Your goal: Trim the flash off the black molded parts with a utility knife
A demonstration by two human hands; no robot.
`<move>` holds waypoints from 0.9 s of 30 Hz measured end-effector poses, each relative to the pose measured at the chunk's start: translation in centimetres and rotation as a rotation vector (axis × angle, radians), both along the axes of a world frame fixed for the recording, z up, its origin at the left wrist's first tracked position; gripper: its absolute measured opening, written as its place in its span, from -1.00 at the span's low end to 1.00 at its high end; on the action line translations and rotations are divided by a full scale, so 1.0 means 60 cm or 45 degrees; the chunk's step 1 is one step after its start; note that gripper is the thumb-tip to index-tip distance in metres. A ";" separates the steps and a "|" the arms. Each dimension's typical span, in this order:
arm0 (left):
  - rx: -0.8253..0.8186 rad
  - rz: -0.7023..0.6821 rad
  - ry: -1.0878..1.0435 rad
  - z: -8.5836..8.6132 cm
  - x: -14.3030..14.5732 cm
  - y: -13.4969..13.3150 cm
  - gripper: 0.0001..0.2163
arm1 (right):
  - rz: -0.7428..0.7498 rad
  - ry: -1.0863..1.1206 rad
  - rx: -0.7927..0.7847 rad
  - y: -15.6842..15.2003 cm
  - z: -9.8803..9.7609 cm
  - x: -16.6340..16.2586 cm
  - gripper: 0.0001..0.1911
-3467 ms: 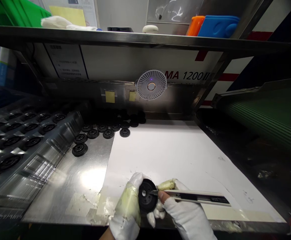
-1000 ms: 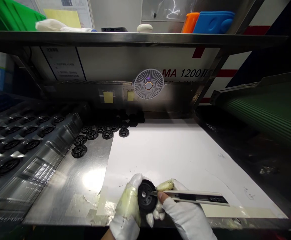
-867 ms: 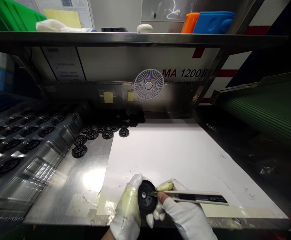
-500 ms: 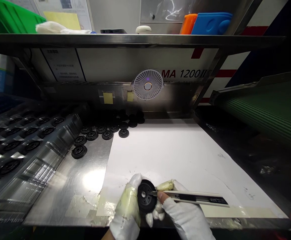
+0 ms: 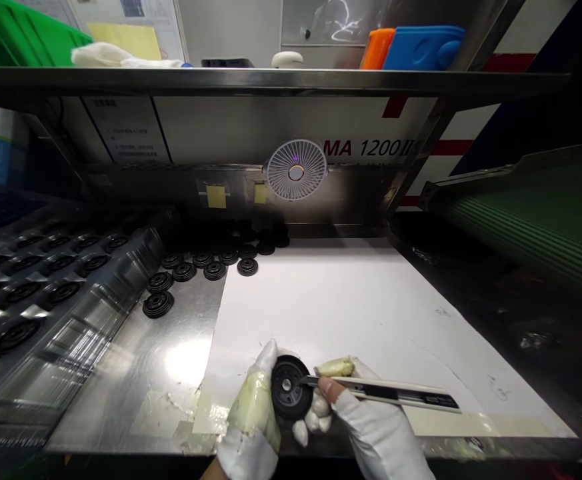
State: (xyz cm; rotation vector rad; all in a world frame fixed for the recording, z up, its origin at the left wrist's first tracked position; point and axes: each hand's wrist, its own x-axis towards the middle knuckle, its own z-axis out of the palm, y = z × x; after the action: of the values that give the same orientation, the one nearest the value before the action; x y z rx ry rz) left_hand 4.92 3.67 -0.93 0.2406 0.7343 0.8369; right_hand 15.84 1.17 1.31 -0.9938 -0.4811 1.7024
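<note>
Left hand (image 5: 251, 408) clasps a black ringed disc (image 5: 291, 399); right hand (image 5: 363, 415) pinches a utility knife (image 5: 401, 393). If the disc twists, the blade (image 5: 311, 381) could skid into the left hand

The left hand (image 5: 253, 417), at lower middle of the frame, wears a white glove (image 5: 245, 457); shiny yellowish tape (image 5: 251, 395), somewhat wrinkled, covers much of it. Below, the wrist (image 5: 214, 471) is bare. The right hand (image 5: 371, 420) wears another white glove (image 5: 391, 440); its thumb (image 5: 330, 389) is uncovered, and one finger (image 5: 335, 367) has a yellowish, stained wrap.
</note>
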 end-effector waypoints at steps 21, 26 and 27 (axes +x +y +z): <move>0.456 0.392 0.129 0.012 -0.004 0.000 -0.72 | -0.187 -0.400 0.225 -0.001 -0.016 0.019 -0.85; 0.470 0.412 0.120 0.010 -0.004 0.000 -0.72 | -0.182 -0.406 0.183 0.005 -0.011 0.017 -0.76; 0.469 0.412 0.106 0.008 -0.004 0.000 -0.73 | -0.171 -0.389 0.168 0.004 -0.010 0.014 -0.74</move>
State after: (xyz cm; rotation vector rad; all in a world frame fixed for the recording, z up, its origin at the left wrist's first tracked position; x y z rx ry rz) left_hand 4.68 3.65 -0.45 0.4973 0.7028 1.2779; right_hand 16.71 1.40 0.74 -1.1679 -0.6998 1.3873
